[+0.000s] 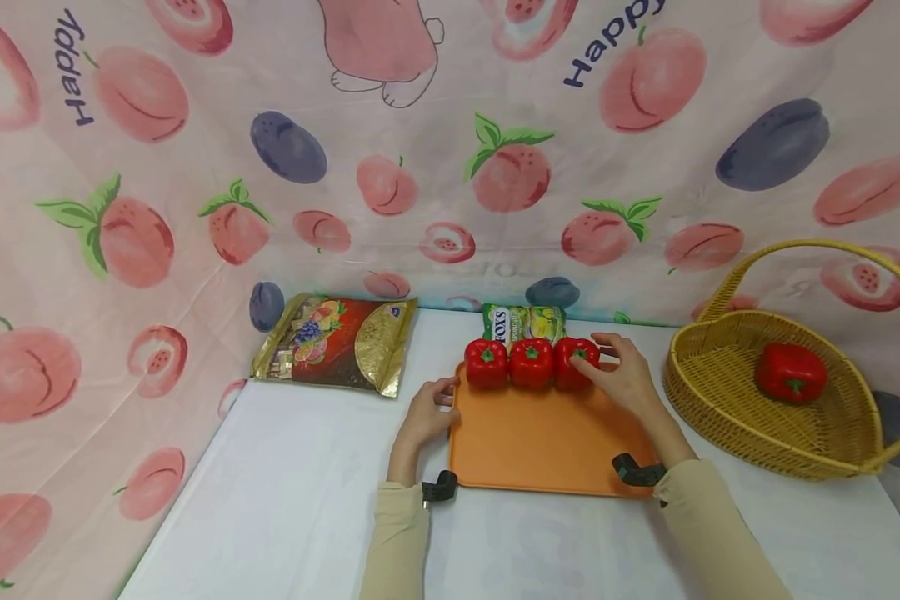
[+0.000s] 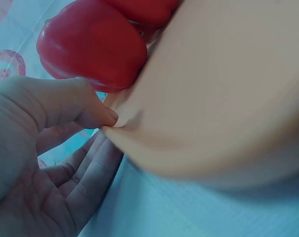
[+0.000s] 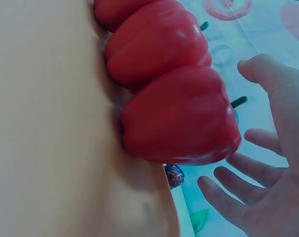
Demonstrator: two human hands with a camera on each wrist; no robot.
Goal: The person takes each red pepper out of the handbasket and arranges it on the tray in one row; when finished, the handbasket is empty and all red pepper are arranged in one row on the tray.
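Note:
Three red bell peppers stand in a row along the far edge of an orange tray (image 1: 547,442): a left pepper (image 1: 487,371), a middle pepper (image 1: 532,371) and a right pepper (image 1: 574,375). My left hand (image 1: 426,414) is at the tray's left side. Its thumb (image 2: 97,111) lies on the rim with the fingers on the outer side, pinching the tray's edge in the left wrist view. Beside the right pepper is my right hand (image 1: 630,379), its fingers spread apart. In the right wrist view a small gap shows between the thumb and that pepper's green stem (image 3: 239,101).
A yellow wicker basket (image 1: 765,446) with a tall handle stands on the right, holding another red bell pepper (image 1: 791,372). Behind the row lies a green FOX'S candy bag (image 1: 525,321). A red and gold candy bag (image 1: 333,342) lies back left. Fruit-printed cloth (image 1: 420,167) hangs behind.

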